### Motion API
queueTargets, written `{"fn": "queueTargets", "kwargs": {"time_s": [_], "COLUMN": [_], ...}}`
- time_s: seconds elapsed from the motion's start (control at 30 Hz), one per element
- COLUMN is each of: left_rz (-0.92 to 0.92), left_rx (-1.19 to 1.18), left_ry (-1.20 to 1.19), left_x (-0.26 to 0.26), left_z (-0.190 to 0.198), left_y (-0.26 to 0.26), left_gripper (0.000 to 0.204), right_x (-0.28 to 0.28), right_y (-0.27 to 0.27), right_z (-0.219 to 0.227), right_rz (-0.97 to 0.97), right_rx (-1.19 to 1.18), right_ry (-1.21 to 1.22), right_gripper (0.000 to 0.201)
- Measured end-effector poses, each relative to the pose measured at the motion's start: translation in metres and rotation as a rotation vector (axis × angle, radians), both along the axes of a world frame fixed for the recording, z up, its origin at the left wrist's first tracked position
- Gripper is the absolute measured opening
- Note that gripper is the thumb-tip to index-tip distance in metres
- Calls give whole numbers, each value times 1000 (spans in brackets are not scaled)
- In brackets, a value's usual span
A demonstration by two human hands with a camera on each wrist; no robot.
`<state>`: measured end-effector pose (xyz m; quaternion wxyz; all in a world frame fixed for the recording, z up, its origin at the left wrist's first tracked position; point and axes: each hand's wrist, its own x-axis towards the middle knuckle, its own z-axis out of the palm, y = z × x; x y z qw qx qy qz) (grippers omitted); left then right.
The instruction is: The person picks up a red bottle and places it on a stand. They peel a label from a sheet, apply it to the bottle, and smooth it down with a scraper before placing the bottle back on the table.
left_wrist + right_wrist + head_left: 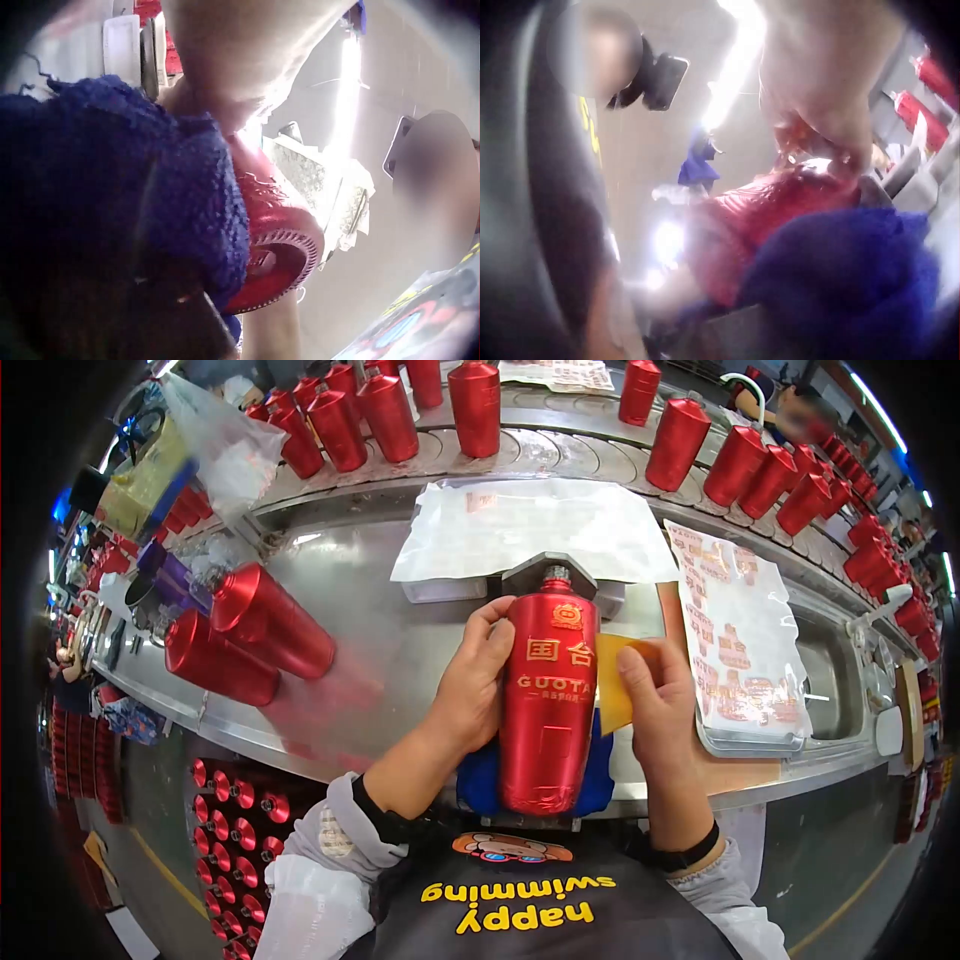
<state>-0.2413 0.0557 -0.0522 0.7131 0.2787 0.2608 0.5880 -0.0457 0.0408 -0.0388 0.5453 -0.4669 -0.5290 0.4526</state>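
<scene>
Your left hand [475,685] grips the glossy red metal bottle [548,700] while your right hand [655,700] pinches a yellow plastic scraper [612,680] at its three o'clock; an uneven press could wrinkle the label.

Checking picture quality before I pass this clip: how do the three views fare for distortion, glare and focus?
Head view: strong fisheye bend and dark corners, but the red bottle, left hand and right hand are sharp. Left wrist view: blue cloth fills the frame out of focus, with a bright glare streak. Right wrist view: blurred throughout, overhead lights blown out.
</scene>
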Motion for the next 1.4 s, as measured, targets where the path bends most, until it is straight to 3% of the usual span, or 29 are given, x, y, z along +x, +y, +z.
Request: {"fn": "queueTargets", "kwargs": {"time_s": [0.07,0.17,0.2,0.3,0.43,0.6,0.73,0.83,0.93,1.0,1.07,1.17,1.27,1.4], "left_rz": [6,120,231,126,-72,-111,-75,-42,212,-27,-151,-180,-194,-72], "left_rx": [27,429,722,1236,1379,1413,1422,1371,966,631,467,375,398,205], "left_ry": [42,700,955,1489,1710,1673,1640,1642,1472,1250,972,781,730,608], "left_x": [-2,-13,-16,-25,-23,-16,-12,-20,-9,-15,-15,-16,-18,-10], "left_z": [-5,0,0,36,55,52,48,45,34,19,12,9,10,20], "left_y": [-3,-4,2,3,-1,-12,-26,-37,-44,-50,-51,-51,-49,-41], "left_gripper": [47,62,70,68,76,68,58,66,97,111,113,112,103,88], "right_x": [6,3,4,12,17,20,26,28,27,26,24,22,17,15], "right_y": [0,-11,-11,-14,-16,-17,-19,-18,-19,-19,-18,-19,-19,-14], "right_z": [-5,-6,-9,-12,-16,-10,1,-2,-10,-9,-8,-6,-1,12], "right_rz": [-21,-12,-16,-14,-7,4,15,44,110,151,172,210,208,190], "right_rx": [-68,-86,-86,-99,-127,-94,-73,-122,-190,-217,-217,-220,-176,-104], "right_ry": [230,375,374,376,334,309,136,173,271,274,259,244,258,177], "right_gripper": [14,14,15,15,16,16,17,17,17,18,18,19,20,20]}}
